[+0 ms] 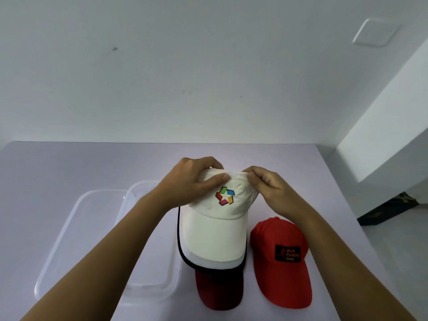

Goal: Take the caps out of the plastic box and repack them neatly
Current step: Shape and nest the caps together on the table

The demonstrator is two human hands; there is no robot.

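Note:
A white cap (215, 230) with a multicoloured logo is held up over the table's middle, brim toward me. My left hand (194, 179) pinches the top of its crown from the left, and my right hand (268, 188) pinches it from the right. Under it lies a white mesh cap with a dark-edged brim (208, 265), and below that a dark red cap (220, 290), mostly hidden. A bright red cap (282, 258) with a black patch lies flat to the right. The clear plastic box (162, 290) sits to the left, partly behind my left forearm.
A clear lid (76, 218) lies left of the box on the pale purple table (69, 163). The table's right edge runs close to the red cap; beyond it is floor and a white wall corner (382, 135).

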